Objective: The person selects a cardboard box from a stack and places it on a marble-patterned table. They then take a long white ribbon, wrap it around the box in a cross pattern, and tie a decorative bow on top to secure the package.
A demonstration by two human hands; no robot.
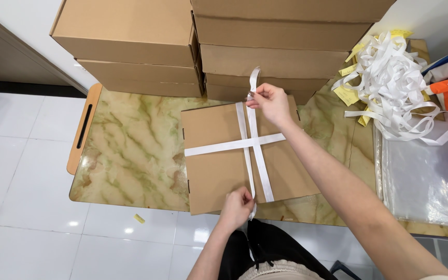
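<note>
A flat brown cardboard box [234,161] lies on the marbled green surface [130,150], crossed by white strips. The right hand [269,101] pinches the white ribbon [253,140] at the far edge; the left hand [237,205] grips its near end. Keeping it taut and centred should help. 6 stacked brown cartons [265,46] stand behind, yellow labels [347,94] beside loose white strips [397,83].

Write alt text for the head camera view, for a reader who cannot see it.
A person's left hand and right hand pinch opposite ends of a white paper strip crossed over a flat brown cardboard box on a green marbled table. Stacked brown cardboard boxes stand behind; a heap of loose white strips lies to the right.
</note>
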